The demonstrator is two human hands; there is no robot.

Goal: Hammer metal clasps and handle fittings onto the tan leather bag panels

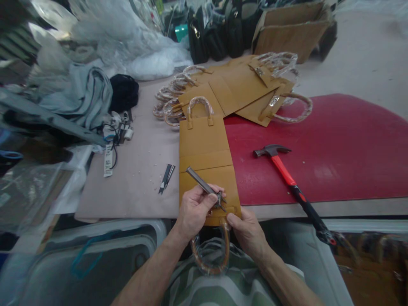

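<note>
A tan leather bag panel with plastic-wrapped handles at both ends lies lengthwise over the table's front edge. My left hand is closed round a grey metal hand tool with a pronged end, its prongs pointing down at the panel close to the near handle. I cannot tell whether the prongs touch the leather. My right hand pinches the panel's near right corner, thumb on top and fingers hidden underneath. The near handle hangs over my lap.
A claw hammer lies right on a red mat. Two slim metal tools rest at left. Behind are stacked tan bag panels, black bags and a cardboard box. A plastic bin stands below, left.
</note>
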